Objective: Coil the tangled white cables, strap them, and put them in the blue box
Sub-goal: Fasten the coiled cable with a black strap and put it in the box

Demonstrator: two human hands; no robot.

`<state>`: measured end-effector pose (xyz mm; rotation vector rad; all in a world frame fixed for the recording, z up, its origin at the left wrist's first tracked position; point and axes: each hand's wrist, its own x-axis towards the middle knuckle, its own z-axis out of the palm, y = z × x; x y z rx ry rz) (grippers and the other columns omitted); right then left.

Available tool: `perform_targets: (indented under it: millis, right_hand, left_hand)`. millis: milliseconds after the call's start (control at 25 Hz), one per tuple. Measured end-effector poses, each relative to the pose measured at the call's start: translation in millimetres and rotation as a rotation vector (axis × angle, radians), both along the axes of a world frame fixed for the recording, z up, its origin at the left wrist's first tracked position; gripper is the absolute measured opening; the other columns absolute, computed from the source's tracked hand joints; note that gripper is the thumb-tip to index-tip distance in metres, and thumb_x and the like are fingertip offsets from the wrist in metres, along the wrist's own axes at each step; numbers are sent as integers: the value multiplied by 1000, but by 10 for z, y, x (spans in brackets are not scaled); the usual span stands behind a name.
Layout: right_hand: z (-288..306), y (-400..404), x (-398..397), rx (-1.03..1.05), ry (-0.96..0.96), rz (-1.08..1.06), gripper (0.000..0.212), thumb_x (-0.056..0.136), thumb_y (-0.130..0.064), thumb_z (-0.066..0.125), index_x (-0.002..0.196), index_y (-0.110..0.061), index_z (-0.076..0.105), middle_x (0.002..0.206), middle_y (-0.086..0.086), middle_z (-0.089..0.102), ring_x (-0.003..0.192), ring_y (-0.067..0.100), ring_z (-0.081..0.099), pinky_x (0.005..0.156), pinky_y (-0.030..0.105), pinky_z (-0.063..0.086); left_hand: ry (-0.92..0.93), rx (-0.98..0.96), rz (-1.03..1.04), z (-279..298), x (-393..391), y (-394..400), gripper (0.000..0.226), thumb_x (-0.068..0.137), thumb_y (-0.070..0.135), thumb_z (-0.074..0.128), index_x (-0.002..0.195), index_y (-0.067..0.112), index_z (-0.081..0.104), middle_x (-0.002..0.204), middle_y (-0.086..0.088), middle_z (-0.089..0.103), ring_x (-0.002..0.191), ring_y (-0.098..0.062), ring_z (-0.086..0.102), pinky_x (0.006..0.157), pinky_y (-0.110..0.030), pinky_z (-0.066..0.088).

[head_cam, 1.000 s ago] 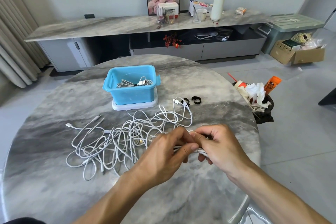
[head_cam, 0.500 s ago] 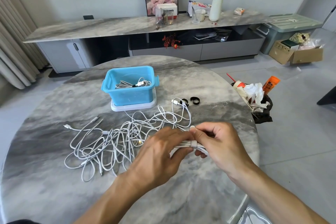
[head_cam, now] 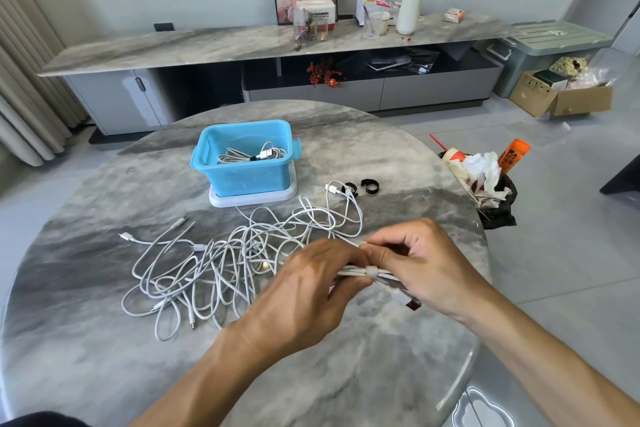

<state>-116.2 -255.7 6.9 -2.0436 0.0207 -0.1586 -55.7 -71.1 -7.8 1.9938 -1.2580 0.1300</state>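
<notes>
I see round grey marble counter [head_cam: 104, 357]. White lid [head_cam: 249, 198] flat on it, blue box [head_cam: 242, 170] on lid. Tangled white cables [head_cam: 214, 260] spread on counter in front of box. Two black straps [head_cam: 370, 186] just right of box, near one cable plug.

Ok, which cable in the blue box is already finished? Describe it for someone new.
On the round marble table stands a blue box on a white lid. Inside lies one coiled white cable, bound by a dark strap, unlike the loose tangle in front of the box.
</notes>
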Motion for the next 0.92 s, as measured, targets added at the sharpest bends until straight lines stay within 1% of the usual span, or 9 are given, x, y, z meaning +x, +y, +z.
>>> perform_targets:
  millis: [40, 120, 320, 400, 480, 600, 760, 840, 920]
  right_hand:
    - [0, 9, -9, 21, -36, -16, 18, 93, -20, 68, 79, -12, 77, 58, 13, 61, 47, 11, 48, 39, 30, 41]
    - [9, 36, -16, 65, -105, -48, 17, 93, -14, 68, 78, -9, 76, 58, 14, 59, 51, 4, 46, 43, 25, 37]
    - [-33, 90, 15, 76, -222, -35, 26, 92, -16, 65, 79, 5, 70, 69, 26, 56, 59, 27, 49, 54, 43, 39]
    - [-31, 107, 16, 92, -219, -28, 21, 92, -11, 66, 79, 5, 71, 69, 25, 56, 59, 25, 48, 53, 37, 38]
    - [-27, 118, 31, 131, -166, -24, 18, 92, -13, 67, 79, -2, 74, 71, 25, 60, 62, 16, 50, 52, 33, 39]
    - [-32, 119, 100, 212, -79, -49, 18, 87, -24, 68, 80, -10, 77, 76, 31, 64, 67, 17, 53, 58, 39, 41]
    - [14, 128, 125, 248, -73, -82, 15, 90, -12, 70, 80, -15, 80, 73, 24, 69, 66, 18, 57, 60, 39, 44]
    - [41, 122, 107, 275, -62, -73, 17, 90, -9, 69, 77, -14, 79, 70, 17, 71, 64, 15, 59, 60, 35, 44]
    - [36, 113, 98, 291, -42, -90, 19, 90, -8, 68, 75, -11, 79, 64, 10, 69, 59, 11, 57, 57, 29, 42]
  left_hand:
    - [39, -3, 27, 24, -8, 8, 16, 94, 34, 60, 99, 19, 62, 85, 10, 63, 77, -5, 56, 70, -20, 43]
    - [96, 0, 75, 62, -33, 9, 16, 92, 36, 60, 94, 21, 60, 80, 13, 61, 73, -1, 52, 66, -17, 39]
    - [173, 1, 161, 154, -42, -23, 17, 88, 39, 62, 85, 22, 58, 69, 10, 60, 65, -6, 52, 60, -24, 39]
    - [212, 12, 178, 188, -22, -8, 17, 85, 39, 63, 81, 24, 57, 62, 7, 56, 60, -7, 49, 57, -22, 36]
    - [214, 14, 187, 197, -21, 3, 18, 83, 40, 62, 78, 24, 56, 60, 4, 55, 59, -9, 50, 58, -23, 36]
    - [185, -16, 179, 201, -31, 16, 15, 85, 37, 62, 82, 24, 56, 65, 5, 60, 62, -11, 54, 60, -28, 42]
    - [157, -88, 124, 235, -59, 29, 14, 90, 26, 65, 100, 27, 56, 67, 8, 58, 58, -9, 52, 59, -22, 41]
    - [102, -98, 79, 214, -66, 23, 13, 91, 21, 65, 104, 23, 63, 81, 12, 66, 69, -2, 59, 65, -22, 47]
    - [76, -100, 64, 165, -66, 8, 14, 93, 22, 64, 106, 19, 68, 97, 12, 71, 85, -4, 66, 74, -25, 52]
